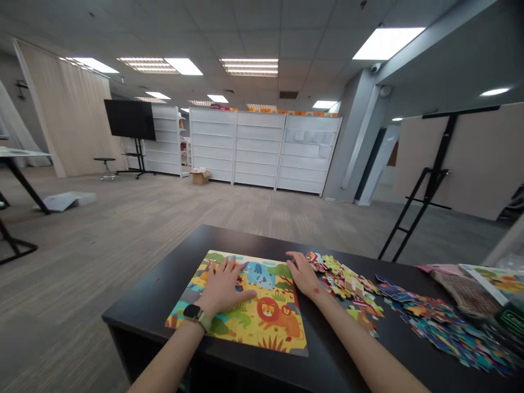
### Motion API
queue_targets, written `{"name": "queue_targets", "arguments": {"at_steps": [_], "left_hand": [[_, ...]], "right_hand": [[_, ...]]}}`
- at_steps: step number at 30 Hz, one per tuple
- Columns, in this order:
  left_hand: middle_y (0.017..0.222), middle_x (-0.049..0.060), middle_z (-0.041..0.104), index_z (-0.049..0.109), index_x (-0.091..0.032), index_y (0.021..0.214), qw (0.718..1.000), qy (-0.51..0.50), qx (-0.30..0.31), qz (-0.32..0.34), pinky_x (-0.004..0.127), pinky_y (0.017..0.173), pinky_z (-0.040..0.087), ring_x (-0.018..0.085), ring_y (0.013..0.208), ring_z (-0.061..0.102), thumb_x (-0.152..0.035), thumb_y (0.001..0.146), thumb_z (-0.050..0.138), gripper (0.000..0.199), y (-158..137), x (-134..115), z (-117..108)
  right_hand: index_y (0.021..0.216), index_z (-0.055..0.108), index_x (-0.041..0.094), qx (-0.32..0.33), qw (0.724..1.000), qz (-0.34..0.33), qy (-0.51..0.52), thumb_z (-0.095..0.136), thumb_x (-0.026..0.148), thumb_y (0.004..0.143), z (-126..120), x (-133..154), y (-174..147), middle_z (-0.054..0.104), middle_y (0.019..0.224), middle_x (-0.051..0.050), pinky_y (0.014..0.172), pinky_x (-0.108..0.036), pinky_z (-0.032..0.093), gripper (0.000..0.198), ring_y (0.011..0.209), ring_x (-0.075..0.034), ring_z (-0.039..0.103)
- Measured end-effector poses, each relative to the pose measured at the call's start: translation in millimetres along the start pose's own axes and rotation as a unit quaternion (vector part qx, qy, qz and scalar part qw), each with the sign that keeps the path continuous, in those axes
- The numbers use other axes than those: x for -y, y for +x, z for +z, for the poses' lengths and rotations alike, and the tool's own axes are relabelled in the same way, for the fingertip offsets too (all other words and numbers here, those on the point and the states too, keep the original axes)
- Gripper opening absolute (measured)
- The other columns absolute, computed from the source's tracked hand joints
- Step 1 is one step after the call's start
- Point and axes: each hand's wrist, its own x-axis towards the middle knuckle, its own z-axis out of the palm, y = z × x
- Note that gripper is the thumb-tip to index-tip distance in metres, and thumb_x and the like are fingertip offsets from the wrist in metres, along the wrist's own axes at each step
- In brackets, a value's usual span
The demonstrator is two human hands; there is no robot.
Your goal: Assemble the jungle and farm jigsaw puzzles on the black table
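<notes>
A colourful animal picture board (245, 333), with lions, elephants and a crocodile, lies flat on the dark table. It looks like an assembled jigsaw puzzle, though piece seams are hard to make out. My left hand (223, 286) rests on its left half, fingers spread and holding nothing, a watch on the wrist. Along the board's upper right edge lies my right hand (303, 275), its fingers stretched out over the rim. Right beside that hand is a pile of loose, mostly yellow and red jigsaw pieces (347, 281).
A second heap of blue and orange jigsaw pieces (446, 325) spreads across the right of the black table (164, 278). Beyond it are a brown patterned pouch (462, 292) and a picture board (497, 281). A black easel stand (426, 188) rises behind the table's right side.
</notes>
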Motion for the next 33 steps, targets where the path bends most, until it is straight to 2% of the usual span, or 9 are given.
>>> {"name": "queue_targets", "arguments": {"at_steps": [4, 8, 14, 19, 24, 27, 29, 31, 33], "left_hand": [[0.142, 0.010, 0.050, 0.062, -0.028, 0.120, 0.997, -0.032, 0.004, 0.070, 0.063, 0.117, 0.013, 0.036, 0.136, 0.039, -0.057, 0.086, 0.058, 0.044, -12, -2, -20], [0.133, 0.012, 0.054, 0.055, -0.037, 0.135, 1.000, -0.011, 0.006, 0.018, 0.063, 0.106, 0.029, 0.041, 0.127, 0.044, -0.065, 0.088, 0.050, 0.055, -42, -31, -24], [0.128, 0.016, 0.055, 0.067, -0.031, 0.116, 1.000, 0.003, 0.023, -0.006, 0.064, 0.102, 0.031, 0.043, 0.120, 0.047, -0.080, 0.085, 0.037, 0.065, -54, -66, -15], [0.139, 0.011, 0.052, 0.062, -0.036, 0.128, 0.999, -0.013, 0.047, 0.020, 0.061, 0.107, 0.031, 0.041, 0.130, 0.043, -0.079, 0.083, 0.045, 0.064, -49, -42, -20], [0.161, 0.008, 0.029, 0.044, -0.039, 0.147, 0.992, -0.027, 0.102, 0.072, 0.065, 0.116, 0.018, 0.045, 0.144, 0.027, -0.080, 0.064, 0.068, 0.096, -58, -17, -27], [0.162, 0.004, 0.027, 0.046, -0.035, 0.147, 0.990, -0.067, 0.097, 0.070, 0.051, 0.120, 0.023, 0.035, 0.147, 0.028, -0.074, 0.081, 0.056, 0.077, -51, 9, -37], [0.162, 0.006, 0.030, 0.045, -0.029, 0.148, 0.997, -0.071, 0.032, 0.023, 0.044, 0.121, 0.026, 0.028, 0.148, 0.028, -0.065, 0.092, 0.046, 0.067, -42, 33, -41], [0.162, 0.008, 0.028, 0.040, -0.025, 0.151, 0.999, -0.029, 0.008, -0.017, 0.044, 0.121, 0.023, 0.026, 0.150, 0.025, -0.059, 0.095, 0.043, 0.066, -32, 56, -40], [0.163, 0.009, 0.025, 0.038, -0.024, 0.153, 0.999, 0.029, 0.029, -0.035, 0.049, 0.121, 0.018, 0.029, 0.151, 0.021, -0.059, 0.094, 0.045, 0.069, -26, 72, -34]], "right_hand": [[0.128, 0.055, 0.017, -0.021, 0.999, 0.024, 0.010, 0.039, 0.029, 0.093, 3, -6, 3, 0.063, 0.117, -0.013, 0.094, -0.040, 0.049, 0.040, 0.092, -0.021, 0.066], [0.129, 0.058, 0.017, 0.003, 1.000, 0.001, 0.022, 0.041, 0.030, 0.092, 4, -5, 3, 0.063, 0.125, -0.013, 0.099, -0.042, 0.047, 0.043, 0.101, -0.023, 0.065], [0.115, 0.071, 0.021, 0.069, 0.996, -0.048, 0.028, 0.049, 0.028, 0.087, -2, 2, 1, 0.072, 0.118, -0.009, 0.105, -0.044, 0.043, 0.037, 0.114, -0.028, 0.062], [0.128, 0.066, 0.020, 0.119, 0.992, -0.049, -0.007, 0.056, 0.040, 0.087, -7, 11, -10, 0.063, 0.134, -0.013, 0.110, -0.046, 0.039, 0.047, 0.127, -0.030, 0.056], [0.133, 0.063, 0.027, 0.169, 0.983, -0.052, -0.042, 0.065, 0.056, 0.080, -7, 16, -17, 0.051, 0.148, -0.014, 0.114, -0.054, 0.030, 0.060, 0.140, -0.036, 0.042], [0.137, 0.059, 0.025, 0.157, 0.984, -0.064, -0.044, 0.061, 0.054, 0.085, -9, 22, -17, 0.045, 0.152, -0.015, 0.115, -0.054, 0.028, 0.060, 0.143, -0.035, 0.037], [0.143, 0.053, 0.023, 0.116, 0.989, -0.087, -0.034, 0.053, 0.050, 0.091, -8, 30, -18, 0.038, 0.157, -0.014, 0.117, -0.052, 0.026, 0.058, 0.147, -0.032, 0.032], [0.149, 0.044, 0.024, 0.091, 0.990, -0.104, -0.027, 0.046, 0.050, 0.096, -3, 40, -21, 0.029, 0.161, -0.012, 0.118, -0.051, 0.023, 0.060, 0.149, -0.031, 0.026], [0.152, 0.040, 0.025, 0.121, 0.986, -0.109, -0.027, 0.046, 0.057, 0.094, 6, 48, -26, 0.028, 0.162, -0.011, 0.119, -0.053, 0.020, 0.066, 0.149, -0.033, 0.024]]}}
